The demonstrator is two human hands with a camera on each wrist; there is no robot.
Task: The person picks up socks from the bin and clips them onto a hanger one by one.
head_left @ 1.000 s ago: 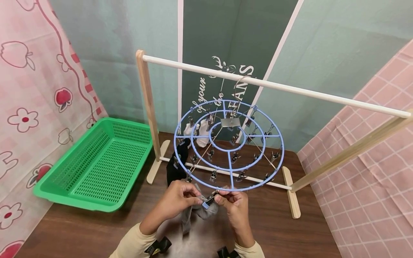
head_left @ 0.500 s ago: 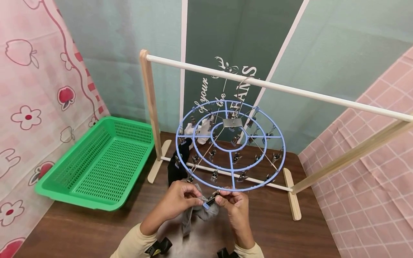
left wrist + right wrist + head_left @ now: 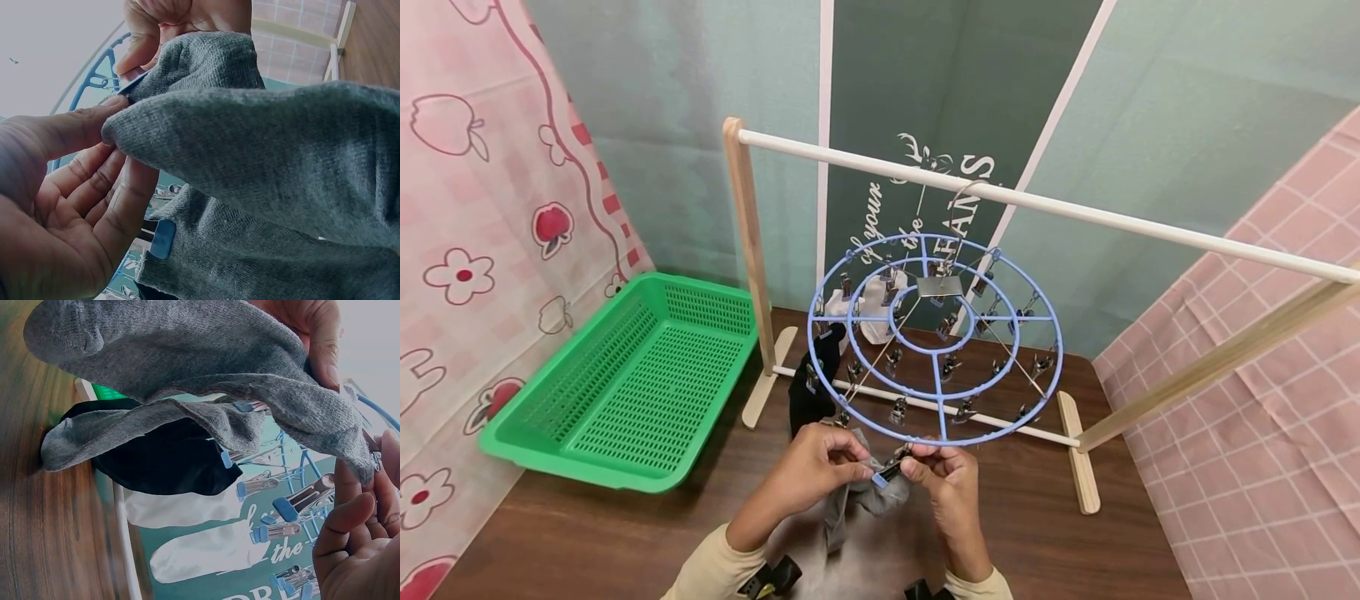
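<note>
In the head view, my left hand (image 3: 820,467) pinches the edge of a grey sock (image 3: 262,150) between thumb and fingers. My right hand (image 3: 951,487) pinches a metal clip with blue tips (image 3: 889,475), right beside that edge. The clip hangs at the near rim of a round blue drying hanger (image 3: 942,421). Behind the held sock, a second grey sock (image 3: 125,440) is gripped by another clip (image 3: 164,239). Farther back, a black sock (image 3: 169,465) and white socks (image 3: 200,553) hang from clips. Whether the held clip bites the sock is hard to tell.
The hanger hooks over the white rail (image 3: 1075,211) of a wooden stand (image 3: 748,242). A green slotted basket (image 3: 647,400) is at the left on the brown table (image 3: 1037,550). Several free clips dangle from the hanger. Printed cloths surround the table.
Both hands keep nearly the same place and grip on the sock and the clip. The head view shifts slightly, and the white socks at the back sway a little.
</note>
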